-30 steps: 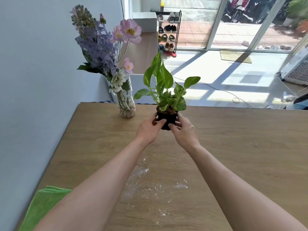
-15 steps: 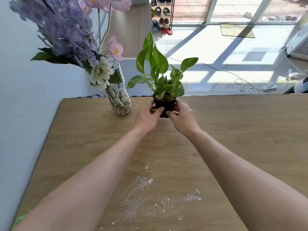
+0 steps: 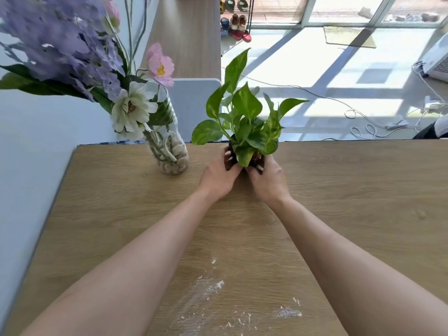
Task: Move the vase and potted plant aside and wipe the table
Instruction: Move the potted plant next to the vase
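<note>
A small potted plant (image 3: 244,117) with broad green leaves in a dark pot sits near the far edge of the wooden table (image 3: 363,202). My left hand (image 3: 219,177) and my right hand (image 3: 268,179) both grip the pot from either side. Left of it stands a clear glass vase (image 3: 171,154) filled with pale pebbles, holding purple, pink and white flowers. White powder (image 3: 213,289) is smeared on the table close to me, between my forearms.
A pale wall (image 3: 29,154) runs along the table's left edge. Beyond the far edge are a grey chair back (image 3: 194,103), a sunlit floor with cables (image 3: 363,127) and a shoe rack (image 3: 236,23).
Both hands have carried the potted plant away from me toward the far edge, beside the vase. The view has moved forward and the green cloth at lower left has dropped out of sight.
</note>
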